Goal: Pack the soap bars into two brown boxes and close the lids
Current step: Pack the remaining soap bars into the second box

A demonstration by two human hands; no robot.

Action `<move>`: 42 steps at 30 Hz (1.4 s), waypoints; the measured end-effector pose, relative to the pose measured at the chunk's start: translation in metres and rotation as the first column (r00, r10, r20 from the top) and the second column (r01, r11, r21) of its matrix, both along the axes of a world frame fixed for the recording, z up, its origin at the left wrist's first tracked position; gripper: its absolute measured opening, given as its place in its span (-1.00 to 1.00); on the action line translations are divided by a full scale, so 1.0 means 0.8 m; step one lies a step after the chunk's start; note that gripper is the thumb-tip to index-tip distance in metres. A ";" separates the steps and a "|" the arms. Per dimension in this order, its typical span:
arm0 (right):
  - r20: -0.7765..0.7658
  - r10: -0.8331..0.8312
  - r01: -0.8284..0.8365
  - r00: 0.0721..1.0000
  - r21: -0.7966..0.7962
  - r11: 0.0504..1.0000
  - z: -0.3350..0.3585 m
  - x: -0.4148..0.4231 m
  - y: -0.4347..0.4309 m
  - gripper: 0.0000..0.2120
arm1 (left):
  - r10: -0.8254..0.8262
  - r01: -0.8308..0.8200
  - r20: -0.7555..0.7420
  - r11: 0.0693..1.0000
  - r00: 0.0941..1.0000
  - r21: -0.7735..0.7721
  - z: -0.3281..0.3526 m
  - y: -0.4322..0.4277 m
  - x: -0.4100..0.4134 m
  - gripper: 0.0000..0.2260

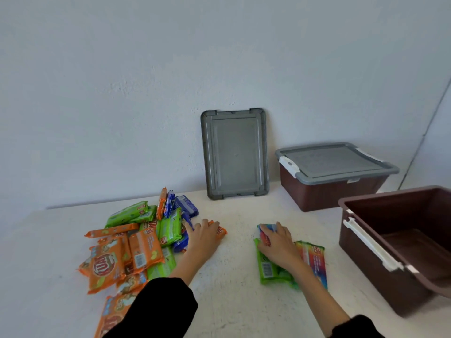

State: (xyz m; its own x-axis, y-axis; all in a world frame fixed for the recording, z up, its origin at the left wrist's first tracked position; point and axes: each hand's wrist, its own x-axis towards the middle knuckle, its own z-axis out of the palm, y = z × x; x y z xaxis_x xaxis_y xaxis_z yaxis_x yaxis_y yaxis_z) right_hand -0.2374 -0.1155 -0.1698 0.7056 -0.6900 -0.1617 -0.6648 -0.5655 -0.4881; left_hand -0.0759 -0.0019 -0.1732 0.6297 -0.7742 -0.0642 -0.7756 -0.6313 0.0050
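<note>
A heap of wrapped soap bars [136,245], orange, green and blue, lies on the left of the white table. My left hand [203,236] grips an orange bar [221,232] at the heap's right edge. My right hand [277,245] rests on a small stack of bars [273,272], green and multicoloured, near the table's middle. An open brown box [390,264] with a white latch stands at the right and is empty. A second brown box [329,191] behind it has its grey lid [336,162] on.
A loose grey lid [235,153] leans upright against the white wall at the back of the table. The table's far edge meets the wall. Black sleeves cover both forearms at the bottom of the frame.
</note>
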 end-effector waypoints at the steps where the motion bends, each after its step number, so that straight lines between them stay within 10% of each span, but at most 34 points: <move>1: -0.010 -0.012 0.013 1.000 0.029 1.000 0.002 -0.002 -0.002 -0.44 | -0.005 0.005 -0.029 1.000 1.000 -0.002 0.001 0.002 -0.002 -0.57; 23: 0.255 -0.077 0.113 0.964 -0.131 0.985 0.188 -0.126 -0.048 -0.38 | -0.443 0.384 -0.063 0.832 0.894 -0.401 0.165 -0.040 -0.094 -0.47; 34: 0.059 0.087 -0.081 0.994 -0.099 0.992 0.195 -0.304 -0.212 -0.29 | -0.613 0.526 -0.062 0.721 0.788 -0.450 0.213 -0.184 -0.285 -0.46; 42: -0.222 0.404 -0.436 0.887 -0.117 0.893 0.160 -0.331 -0.324 -0.24 | -0.479 0.456 -0.169 0.876 0.861 -0.158 0.149 -0.298 -0.342 -0.41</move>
State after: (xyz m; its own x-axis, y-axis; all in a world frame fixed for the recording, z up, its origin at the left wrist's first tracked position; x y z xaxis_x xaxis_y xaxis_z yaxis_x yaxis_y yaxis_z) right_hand -0.5024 -0.3747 -0.0421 0.9022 -0.3633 -0.2327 -0.4175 -0.8711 -0.2587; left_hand -0.3492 -0.2403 -0.0544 0.1751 -0.9834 -0.0465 -0.9547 -0.1812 0.2362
